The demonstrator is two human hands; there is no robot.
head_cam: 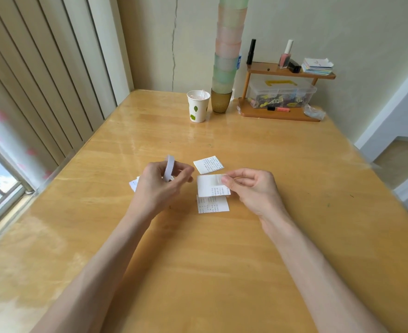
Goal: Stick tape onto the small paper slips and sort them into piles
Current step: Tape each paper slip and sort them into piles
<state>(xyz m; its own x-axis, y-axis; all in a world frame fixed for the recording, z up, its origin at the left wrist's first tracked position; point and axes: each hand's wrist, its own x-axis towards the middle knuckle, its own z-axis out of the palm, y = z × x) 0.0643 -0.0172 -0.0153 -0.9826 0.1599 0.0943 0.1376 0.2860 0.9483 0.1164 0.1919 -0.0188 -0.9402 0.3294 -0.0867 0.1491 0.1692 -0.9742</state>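
My left hand grips a white roll of tape, held upright above the wooden table. My right hand pinches a small printed paper slip by its right edge, with a piece of tape near my thumb at its top right corner. Directly below it another printed slip lies flat on the table. A third printed slip lies a little farther back. Part of a white slip shows to the left, mostly hidden behind my left hand.
At the back of the table stand a white paper cup, a tall stack of pastel cups and a small wooden shelf with bottles, cards and a clear plastic box. A window and vertical blinds are on the left.
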